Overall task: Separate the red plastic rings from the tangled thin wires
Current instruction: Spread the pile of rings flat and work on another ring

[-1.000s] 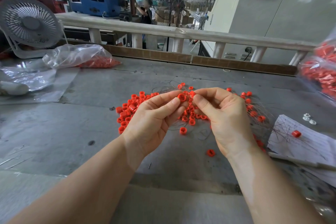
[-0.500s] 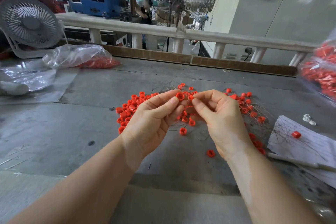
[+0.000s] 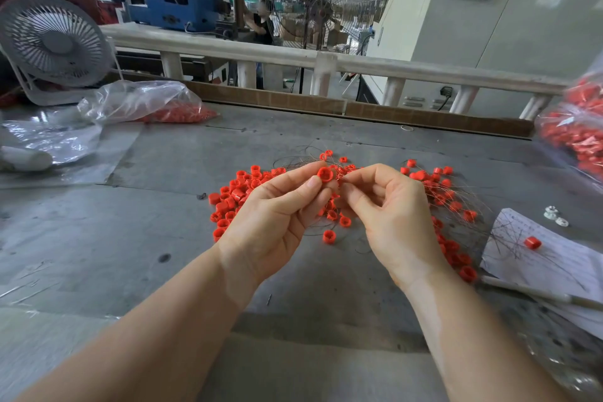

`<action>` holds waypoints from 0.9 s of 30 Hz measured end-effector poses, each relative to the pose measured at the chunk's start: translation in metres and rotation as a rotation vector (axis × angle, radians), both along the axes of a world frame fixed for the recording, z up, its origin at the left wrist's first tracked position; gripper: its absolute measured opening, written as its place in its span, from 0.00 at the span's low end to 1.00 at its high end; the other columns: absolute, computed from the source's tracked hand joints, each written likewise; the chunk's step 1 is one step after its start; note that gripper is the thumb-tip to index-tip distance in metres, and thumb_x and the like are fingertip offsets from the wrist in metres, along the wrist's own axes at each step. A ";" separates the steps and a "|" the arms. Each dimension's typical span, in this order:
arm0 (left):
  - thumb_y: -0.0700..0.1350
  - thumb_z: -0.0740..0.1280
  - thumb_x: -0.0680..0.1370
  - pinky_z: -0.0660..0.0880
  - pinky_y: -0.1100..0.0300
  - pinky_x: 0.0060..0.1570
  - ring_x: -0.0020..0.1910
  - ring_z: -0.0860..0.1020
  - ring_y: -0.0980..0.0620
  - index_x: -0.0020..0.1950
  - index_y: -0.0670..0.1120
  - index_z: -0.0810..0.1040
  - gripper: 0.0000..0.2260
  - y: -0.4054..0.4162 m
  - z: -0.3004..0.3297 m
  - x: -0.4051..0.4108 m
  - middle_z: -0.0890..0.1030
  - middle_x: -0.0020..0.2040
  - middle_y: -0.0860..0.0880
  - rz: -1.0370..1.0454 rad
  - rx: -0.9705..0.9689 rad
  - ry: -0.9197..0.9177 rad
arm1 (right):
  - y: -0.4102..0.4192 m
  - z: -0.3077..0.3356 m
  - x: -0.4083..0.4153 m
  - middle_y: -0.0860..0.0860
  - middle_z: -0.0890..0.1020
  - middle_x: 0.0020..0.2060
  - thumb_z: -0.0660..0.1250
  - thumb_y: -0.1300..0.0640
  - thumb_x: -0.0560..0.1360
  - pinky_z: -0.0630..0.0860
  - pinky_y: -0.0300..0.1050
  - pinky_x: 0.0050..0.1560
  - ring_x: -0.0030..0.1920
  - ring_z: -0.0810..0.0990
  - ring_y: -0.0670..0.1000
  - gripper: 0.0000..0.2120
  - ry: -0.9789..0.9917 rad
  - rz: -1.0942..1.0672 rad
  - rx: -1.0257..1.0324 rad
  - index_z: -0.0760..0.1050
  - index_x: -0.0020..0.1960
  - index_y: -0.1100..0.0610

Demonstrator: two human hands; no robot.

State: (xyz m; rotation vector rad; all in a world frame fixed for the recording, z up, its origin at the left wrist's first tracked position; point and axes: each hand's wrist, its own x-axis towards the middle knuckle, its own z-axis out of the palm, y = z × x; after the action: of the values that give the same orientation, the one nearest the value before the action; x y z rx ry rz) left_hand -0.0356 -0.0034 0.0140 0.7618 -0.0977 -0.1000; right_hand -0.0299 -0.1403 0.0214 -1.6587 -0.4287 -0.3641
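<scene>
Left hand [image 3: 277, 225] pinches one red plastic ring [image 3: 325, 174] between thumb and forefinger, raised above the middle of the counter [image 3: 130, 238]. Right hand [image 3: 394, 222] meets it, fingers curled together in a pinch just beside the ring, apparently on a thin wire; the strand itself is too fine to make out at the fingertips. Loose freed rings [image 3: 233, 194] lie heaped toward the counter's left; the tangled wires [image 3: 456, 206], still strung with rings, spread toward its right, reaching a sheet of paper [image 3: 538, 258]. Risks, as judged: pulling the wire sideways could drag the whole tangle and scatter the sorted heap; a slipped pinch could flick the ring off toward the far edge; a springy wire end could prick a finger.
</scene>
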 end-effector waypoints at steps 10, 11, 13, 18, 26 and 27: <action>0.34 0.65 0.66 0.79 0.68 0.38 0.41 0.84 0.53 0.40 0.42 0.85 0.10 -0.002 0.003 -0.001 0.85 0.42 0.44 -0.020 0.015 0.015 | 0.000 0.001 0.000 0.48 0.83 0.33 0.68 0.67 0.74 0.80 0.40 0.40 0.36 0.82 0.49 0.13 -0.041 -0.095 -0.074 0.76 0.38 0.49; 0.35 0.65 0.66 0.78 0.68 0.38 0.41 0.84 0.53 0.40 0.42 0.86 0.10 -0.002 0.003 -0.001 0.85 0.41 0.44 -0.018 0.016 0.016 | 0.000 0.001 0.000 0.49 0.83 0.34 0.68 0.67 0.74 0.80 0.42 0.42 0.37 0.82 0.50 0.13 -0.043 -0.102 -0.079 0.76 0.38 0.49; 0.35 0.65 0.66 0.78 0.68 0.38 0.41 0.84 0.52 0.39 0.42 0.86 0.10 -0.001 0.003 -0.001 0.85 0.41 0.44 -0.016 0.019 0.016 | 0.000 0.001 0.000 0.49 0.83 0.35 0.68 0.67 0.74 0.80 0.45 0.43 0.38 0.83 0.51 0.13 -0.039 -0.109 -0.077 0.76 0.38 0.49; 0.36 0.65 0.67 0.79 0.68 0.38 0.42 0.84 0.52 0.40 0.42 0.86 0.10 -0.001 0.004 -0.001 0.85 0.41 0.44 -0.029 0.025 0.008 | 0.000 0.002 -0.001 0.51 0.83 0.35 0.68 0.67 0.74 0.80 0.46 0.44 0.39 0.83 0.52 0.13 -0.030 -0.116 -0.079 0.76 0.38 0.49; 0.35 0.65 0.66 0.79 0.68 0.38 0.41 0.84 0.52 0.39 0.42 0.86 0.10 -0.002 0.004 -0.002 0.85 0.41 0.44 -0.010 0.031 0.023 | 0.000 0.001 0.000 0.49 0.83 0.35 0.68 0.66 0.74 0.80 0.44 0.44 0.39 0.83 0.49 0.14 -0.033 -0.120 -0.092 0.76 0.38 0.48; 0.35 0.65 0.66 0.79 0.68 0.38 0.41 0.84 0.52 0.39 0.42 0.86 0.10 -0.003 0.004 -0.002 0.85 0.41 0.44 -0.008 0.030 0.026 | 0.000 0.001 0.000 0.49 0.83 0.35 0.68 0.66 0.74 0.80 0.44 0.44 0.39 0.83 0.49 0.14 -0.033 -0.119 -0.092 0.76 0.38 0.48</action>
State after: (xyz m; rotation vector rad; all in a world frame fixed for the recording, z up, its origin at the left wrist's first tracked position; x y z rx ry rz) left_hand -0.0371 -0.0059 0.0180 0.7899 -0.0744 -0.1192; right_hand -0.0297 -0.1408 0.0226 -1.7749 -0.3770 -0.4670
